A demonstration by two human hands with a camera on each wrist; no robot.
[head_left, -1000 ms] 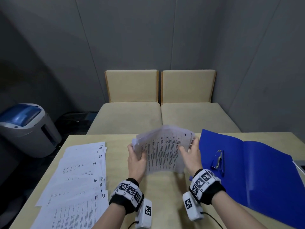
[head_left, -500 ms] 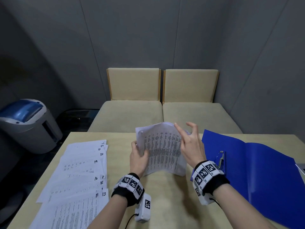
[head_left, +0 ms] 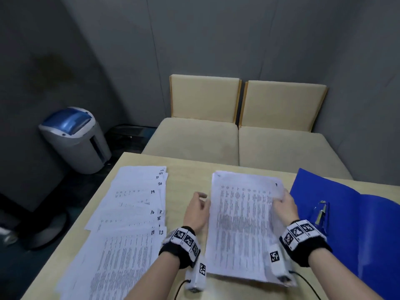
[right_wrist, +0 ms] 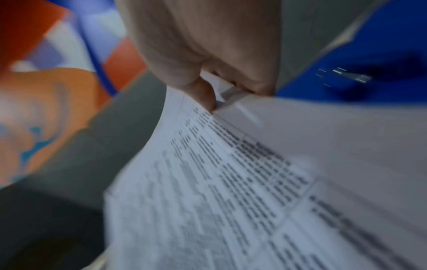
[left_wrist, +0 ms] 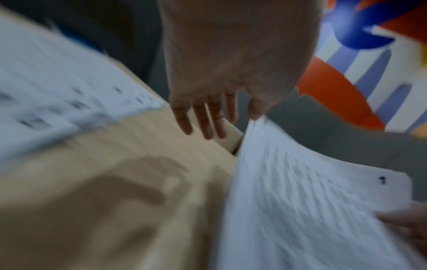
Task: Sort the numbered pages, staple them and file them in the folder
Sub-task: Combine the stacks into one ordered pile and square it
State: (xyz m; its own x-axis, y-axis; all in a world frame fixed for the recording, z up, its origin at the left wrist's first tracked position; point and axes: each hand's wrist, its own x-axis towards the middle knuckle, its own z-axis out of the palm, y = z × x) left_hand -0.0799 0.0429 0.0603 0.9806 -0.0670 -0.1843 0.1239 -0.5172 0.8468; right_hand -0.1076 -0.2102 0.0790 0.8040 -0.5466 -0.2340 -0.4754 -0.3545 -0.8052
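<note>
right hand (right_wrist: 208, 60) pinches stack (head_left: 242, 224) edge | left hand (left_wrist: 221, 73) spread, beside stack | head view only: folder (head_left: 368, 234)

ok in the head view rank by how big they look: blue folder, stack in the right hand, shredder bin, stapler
1. stack of pages and blue folder: too close to rank, and the folder is cut off by the frame.
3. shredder bin, though it stands farther away.
4. stapler, clearly smallest.

Matt paper pages (head_left: 242, 224), glossy plastic folder (head_left: 368, 230), pale wood-look table (head_left: 190, 169)
</note>
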